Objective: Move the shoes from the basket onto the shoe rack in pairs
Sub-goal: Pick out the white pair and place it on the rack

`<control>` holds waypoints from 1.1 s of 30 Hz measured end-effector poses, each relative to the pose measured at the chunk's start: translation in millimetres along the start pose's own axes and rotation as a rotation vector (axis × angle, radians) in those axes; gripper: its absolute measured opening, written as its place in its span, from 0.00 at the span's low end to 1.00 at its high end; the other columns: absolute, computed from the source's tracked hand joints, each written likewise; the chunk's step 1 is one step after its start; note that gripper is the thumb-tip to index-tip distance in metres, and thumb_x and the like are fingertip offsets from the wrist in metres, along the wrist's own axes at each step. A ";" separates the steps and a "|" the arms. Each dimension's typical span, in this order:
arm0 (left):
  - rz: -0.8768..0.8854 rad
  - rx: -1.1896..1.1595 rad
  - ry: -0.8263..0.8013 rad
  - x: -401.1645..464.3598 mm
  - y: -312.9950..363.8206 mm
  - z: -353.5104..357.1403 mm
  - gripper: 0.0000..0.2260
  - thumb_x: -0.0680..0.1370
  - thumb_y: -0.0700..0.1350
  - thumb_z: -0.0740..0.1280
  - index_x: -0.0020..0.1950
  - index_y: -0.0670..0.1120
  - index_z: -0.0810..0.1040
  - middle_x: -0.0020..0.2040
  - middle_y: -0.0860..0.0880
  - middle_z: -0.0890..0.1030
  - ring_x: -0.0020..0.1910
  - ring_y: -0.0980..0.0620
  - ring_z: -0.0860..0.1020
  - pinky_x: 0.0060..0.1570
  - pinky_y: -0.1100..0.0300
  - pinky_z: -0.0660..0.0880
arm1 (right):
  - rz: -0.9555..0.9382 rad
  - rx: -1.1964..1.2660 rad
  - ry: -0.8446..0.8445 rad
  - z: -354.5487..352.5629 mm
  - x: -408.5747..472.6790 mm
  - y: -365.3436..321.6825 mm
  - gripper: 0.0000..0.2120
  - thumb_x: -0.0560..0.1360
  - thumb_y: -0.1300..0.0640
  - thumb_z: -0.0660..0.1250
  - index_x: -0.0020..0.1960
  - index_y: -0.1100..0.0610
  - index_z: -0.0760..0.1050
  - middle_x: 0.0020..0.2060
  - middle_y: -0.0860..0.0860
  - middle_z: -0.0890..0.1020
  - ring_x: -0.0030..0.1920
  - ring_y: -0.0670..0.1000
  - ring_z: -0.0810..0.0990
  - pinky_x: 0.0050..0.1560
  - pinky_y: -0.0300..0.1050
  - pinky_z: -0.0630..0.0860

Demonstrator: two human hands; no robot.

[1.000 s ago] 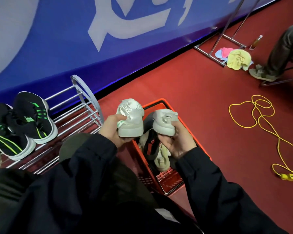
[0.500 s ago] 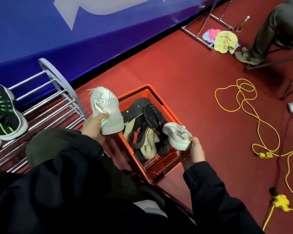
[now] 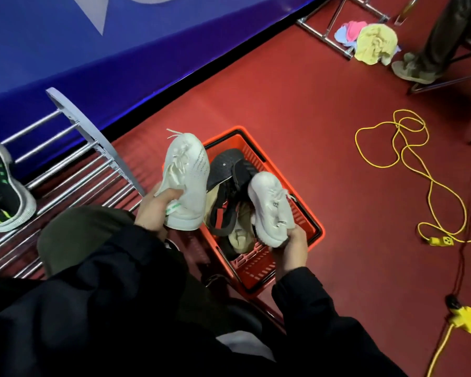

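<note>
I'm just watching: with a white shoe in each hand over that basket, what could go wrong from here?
The right hand holds its white shoe only by the heel end, so it might slip back into the orange basket. The left white shoe has loose laces that could snag on the shoe rack. The rack is made of bars, so a carelessly placed shoe may tip.

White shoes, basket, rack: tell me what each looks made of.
White shoes: apparently knit fabric with a matte, textured weave, on smooth rubbery-looking soles.
Basket: probably moulded plastic, a glossy orange lattice.
Rack: likely metal, shiny silver rods; its pale grey end panel could be plastic.
</note>
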State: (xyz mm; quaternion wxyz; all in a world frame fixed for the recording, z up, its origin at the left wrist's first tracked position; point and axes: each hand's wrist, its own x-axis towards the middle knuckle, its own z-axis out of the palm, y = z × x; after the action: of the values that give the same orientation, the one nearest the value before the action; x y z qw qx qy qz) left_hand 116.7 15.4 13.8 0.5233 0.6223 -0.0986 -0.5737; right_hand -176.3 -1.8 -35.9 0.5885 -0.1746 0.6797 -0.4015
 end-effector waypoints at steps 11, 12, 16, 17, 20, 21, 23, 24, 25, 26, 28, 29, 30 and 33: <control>0.054 0.014 -0.106 6.2 3.0 -0.6 0.32 0.73 0.48 0.72 0.77 0.54 0.68 0.70 0.44 0.78 0.67 0.40 0.78 0.71 0.37 0.69 | 0.214 0.295 -0.415 59.0 -19.7 -9.0 0.22 0.79 0.56 0.68 0.69 0.44 0.67 0.62 0.59 0.80 0.39 0.55 0.85 0.42 0.48 0.84; 0.048 0.006 -0.102 8.1 2.6 -2.6 0.33 0.72 0.48 0.72 0.77 0.52 0.67 0.70 0.43 0.78 0.67 0.39 0.78 0.71 0.36 0.69 | 0.223 0.290 -0.442 58.2 -18.7 -11.2 0.23 0.79 0.55 0.68 0.70 0.41 0.67 0.63 0.58 0.80 0.39 0.55 0.84 0.42 0.47 0.83; 0.042 0.003 -0.110 2.6 4.1 0.6 0.32 0.73 0.46 0.70 0.77 0.52 0.67 0.70 0.43 0.78 0.66 0.39 0.78 0.69 0.38 0.71 | 0.210 0.127 -0.501 56.2 -14.4 -14.4 0.25 0.79 0.54 0.67 0.73 0.41 0.66 0.55 0.53 0.83 0.35 0.51 0.83 0.40 0.45 0.84; 0.041 -0.002 -0.113 1.2 4.4 1.4 0.31 0.74 0.45 0.69 0.77 0.53 0.67 0.70 0.43 0.78 0.66 0.39 0.78 0.69 0.38 0.71 | 0.219 0.096 -0.522 58.0 -13.0 -13.3 0.25 0.79 0.54 0.68 0.73 0.40 0.65 0.55 0.52 0.84 0.38 0.51 0.84 0.43 0.47 0.84; 0.040 -0.012 -0.146 0.3 3.5 2.0 0.32 0.73 0.46 0.71 0.77 0.55 0.68 0.71 0.45 0.77 0.67 0.41 0.78 0.70 0.40 0.71 | 0.333 -0.010 -0.428 66.9 -3.5 -4.9 0.28 0.74 0.41 0.71 0.71 0.43 0.67 0.56 0.49 0.80 0.45 0.52 0.81 0.41 0.46 0.81; 0.040 -0.013 -0.147 0.0 3.6 1.6 0.33 0.71 0.48 0.73 0.76 0.56 0.68 0.71 0.47 0.77 0.68 0.42 0.78 0.70 0.40 0.70 | 0.365 -0.059 -0.367 67.2 5.9 0.5 0.30 0.72 0.36 0.71 0.69 0.47 0.70 0.54 0.49 0.79 0.46 0.53 0.79 0.39 0.45 0.79; 0.035 -0.016 -0.117 -2.5 4.8 3.2 0.35 0.68 0.52 0.74 0.75 0.59 0.69 0.72 0.50 0.76 0.68 0.45 0.78 0.71 0.42 0.70 | 0.322 -0.190 -0.212 63.5 28.6 10.2 0.25 0.71 0.34 0.67 0.60 0.48 0.74 0.57 0.49 0.80 0.53 0.53 0.79 0.48 0.48 0.79; 0.036 -0.022 -0.098 -2.1 4.7 3.0 0.35 0.69 0.52 0.74 0.75 0.59 0.69 0.72 0.50 0.76 0.68 0.45 0.78 0.71 0.42 0.70 | 0.265 -0.288 -0.144 59.0 45.3 18.5 0.22 0.70 0.36 0.67 0.57 0.48 0.75 0.59 0.50 0.80 0.57 0.54 0.80 0.56 0.50 0.78; 0.045 -0.027 -0.090 -1.7 4.8 2.7 0.34 0.70 0.51 0.73 0.76 0.59 0.68 0.72 0.49 0.76 0.67 0.45 0.78 0.71 0.42 0.70 | 0.217 -0.372 -0.098 55.7 58.0 23.8 0.18 0.72 0.40 0.68 0.56 0.50 0.75 0.59 0.52 0.80 0.58 0.55 0.79 0.59 0.49 0.75; 0.053 -0.021 -0.089 -3.9 7.0 5.3 0.33 0.72 0.51 0.72 0.76 0.58 0.67 0.71 0.48 0.77 0.67 0.45 0.79 0.70 0.42 0.70 | 0.183 -0.454 -0.063 52.9 69.8 27.7 0.14 0.75 0.46 0.68 0.55 0.54 0.76 0.56 0.54 0.81 0.57 0.56 0.79 0.56 0.45 0.74; 0.081 -0.026 -0.068 -1.2 6.8 11.0 0.30 0.76 0.49 0.69 0.77 0.58 0.66 0.69 0.48 0.79 0.63 0.46 0.81 0.66 0.44 0.75 | 0.166 -0.574 -0.031 49.6 91.8 34.0 0.13 0.78 0.56 0.66 0.59 0.62 0.77 0.54 0.58 0.81 0.57 0.59 0.80 0.51 0.43 0.72; 0.076 -0.068 -0.047 0.6 5.4 14.3 0.27 0.79 0.46 0.67 0.77 0.58 0.66 0.67 0.49 0.80 0.60 0.49 0.83 0.60 0.49 0.79 | 0.173 -0.621 -0.023 48.9 100.8 36.5 0.14 0.78 0.59 0.65 0.61 0.65 0.77 0.56 0.59 0.81 0.58 0.60 0.80 0.51 0.43 0.72; 0.057 -0.117 -0.035 1.6 4.1 18.4 0.26 0.81 0.43 0.65 0.78 0.57 0.66 0.66 0.50 0.81 0.57 0.51 0.84 0.52 0.55 0.82 | 0.197 -0.659 -0.023 46.8 112.2 41.1 0.16 0.79 0.59 0.64 0.63 0.66 0.77 0.59 0.60 0.81 0.59 0.60 0.80 0.52 0.44 0.73; 0.014 -0.161 -0.073 4.8 1.7 29.7 0.28 0.80 0.39 0.64 0.79 0.54 0.64 0.68 0.47 0.80 0.59 0.48 0.83 0.48 0.57 0.83 | 0.379 -0.634 -0.054 44.9 133.9 54.3 0.18 0.80 0.59 0.60 0.68 0.64 0.73 0.64 0.58 0.78 0.60 0.57 0.80 0.44 0.43 0.77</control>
State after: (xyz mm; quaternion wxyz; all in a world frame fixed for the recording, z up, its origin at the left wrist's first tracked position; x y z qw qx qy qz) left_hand 94.7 -4.8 18.3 0.5716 0.5563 -0.0754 -0.5984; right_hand -154.3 -78.6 -164.4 0.5869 -0.2298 0.7747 -0.0499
